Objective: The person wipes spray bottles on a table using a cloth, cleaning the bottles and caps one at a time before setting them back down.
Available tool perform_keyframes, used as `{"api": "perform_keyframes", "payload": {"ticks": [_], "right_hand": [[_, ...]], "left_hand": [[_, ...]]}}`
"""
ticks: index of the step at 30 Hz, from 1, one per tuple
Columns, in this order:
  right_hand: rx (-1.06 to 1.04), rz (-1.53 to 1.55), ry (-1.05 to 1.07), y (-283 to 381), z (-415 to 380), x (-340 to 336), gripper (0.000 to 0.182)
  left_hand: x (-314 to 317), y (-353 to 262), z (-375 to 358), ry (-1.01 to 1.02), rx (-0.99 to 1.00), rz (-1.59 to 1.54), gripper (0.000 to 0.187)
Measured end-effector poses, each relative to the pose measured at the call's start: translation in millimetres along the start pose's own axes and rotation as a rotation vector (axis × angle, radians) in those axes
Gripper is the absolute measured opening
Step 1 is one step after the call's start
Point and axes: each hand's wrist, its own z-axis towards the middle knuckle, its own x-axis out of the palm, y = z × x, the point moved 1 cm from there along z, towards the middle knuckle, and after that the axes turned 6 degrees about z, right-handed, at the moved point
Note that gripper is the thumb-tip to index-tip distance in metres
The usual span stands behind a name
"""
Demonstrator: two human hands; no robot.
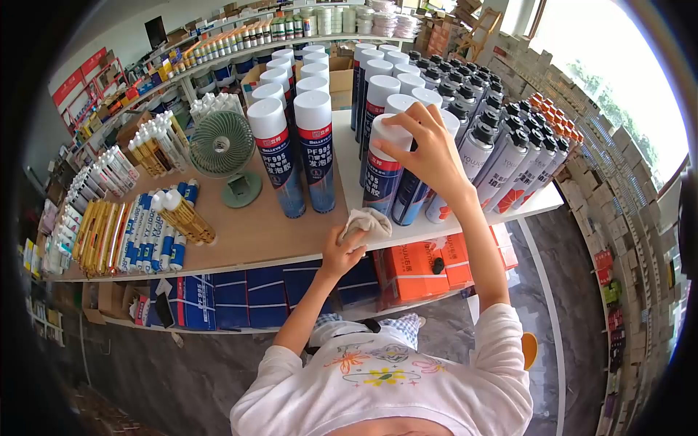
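Observation:
My left hand [342,251] is closed on a crumpled light cloth [367,224] at the table's front edge, below the cans. My right hand [432,149] has its thumb and fingers around the white cap of a blue PF995 foam can [381,178] in the front row; the cap is partly hidden behind the fingers. This can stands upright. Close behind it are several more white-capped cans [382,89] of the same kind. Another pair of rows, led by two foam cans [318,163], stands to the left across a gap.
A green fan [222,145] stands on the table [291,236] left of the cans. Further left lie sealant tubes [156,236]. Silver black-topped cans [520,156] crowd the right side. Orange boxes [414,272] and blue boxes [267,299] sit on the shelf below.

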Motion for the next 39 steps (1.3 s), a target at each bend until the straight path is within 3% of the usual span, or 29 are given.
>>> {"api": "perform_keyframes", "payload": {"ticks": [7, 8, 15, 20, 25, 30, 36, 39], "right_hand": [[0.036, 0.433, 0.279, -35, -9, -12, 0.037], [0.126, 0.656, 0.277, -36, -10, -9, 0.041], [0.171, 0.611, 0.272, -40, -8, -6, 0.042], [0.167, 0.616, 0.204, -36, -13, -1, 0.04], [0.149, 0.545, 0.066, -29, -19, 6, 0.04], [0.065, 0.218, -0.122, -18, -23, 17, 0.039], [0.071, 0.15, -0.233, -9, -25, 20, 0.039], [0.11, 0.149, -0.217, -6, -24, 18, 0.038]], "left_hand": [[-18, -8, 18, -0.113, -0.064, -0.093, 0.048], [-19, -8, 25, -0.128, -0.049, -0.072, 0.048], [-15, -19, 85, -0.103, -0.047, -0.069, 0.049], [-17, -38, 132, -0.182, 0.08, -0.036, 0.052], [4, -6, 84, -0.126, 0.104, -0.039, 0.052], [11, 7, 29, -0.014, -0.007, -0.002, 0.051], [0, -28, 123, -0.185, 0.004, -0.041, 0.051], [3, -18, 119, -0.2, 0.046, -0.06, 0.05]]}}
